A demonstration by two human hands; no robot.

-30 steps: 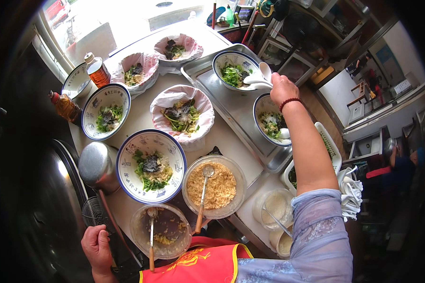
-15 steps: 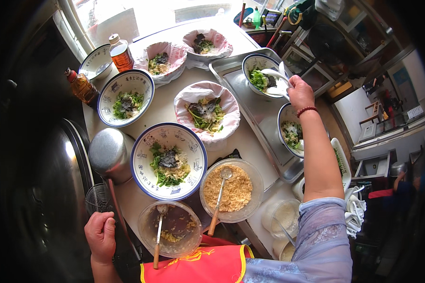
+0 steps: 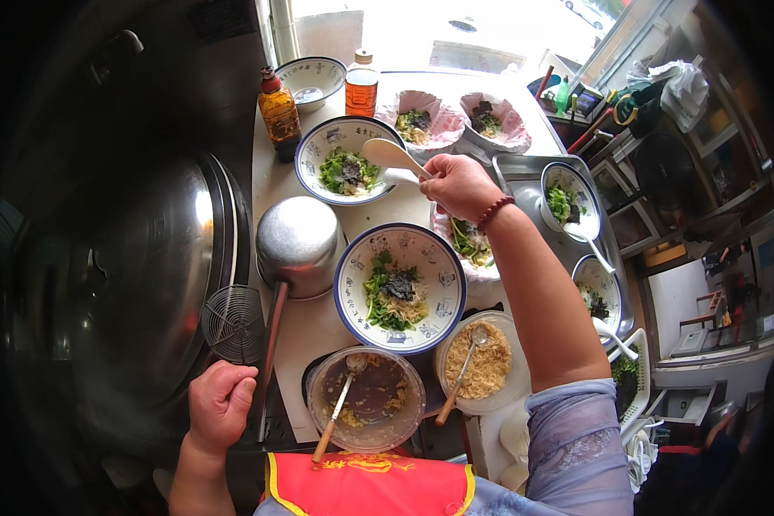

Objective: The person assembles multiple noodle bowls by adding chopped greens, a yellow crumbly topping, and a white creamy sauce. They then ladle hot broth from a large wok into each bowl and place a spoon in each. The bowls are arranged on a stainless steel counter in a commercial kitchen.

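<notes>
My right hand [image 3: 463, 187] is closed around white soup spoons [image 3: 391, 156]; their bowl ends hang over the far blue-rimmed bowl [image 3: 316, 144], which holds chopped greens [image 3: 344, 168] and dark seaweed-like flakes. A larger blue-rimmed bowl [image 3: 443, 258] with similar food stands nearer me. Under my right forearm, a lined bowl [image 3: 482, 271] is partly hidden. On the left, my left hand [image 3: 221, 406] makes a fist just below a round wire skimmer [image 3: 233, 323]; its handle appears to run into the grip. White spoons [image 3: 595, 249] rest in the two bowls on the metal tray [image 3: 518, 172].
Left of the bowls are a metal pot [image 3: 297, 241] and a large dark lid [image 3: 138, 275]. Two bottles [image 3: 362, 86] stand at the back beside another bowl [image 3: 311, 76]. Near me are a tub of tan crumbs [image 3: 482, 370] and a nearly used-up tub [image 3: 374, 404], each with a spoon.
My right hand has swung left from the far tray bowl to the far blue-rimmed bowl. One white spoon now lies in that tray bowl. The view has turned; my left fist stays by the skimmer.
</notes>
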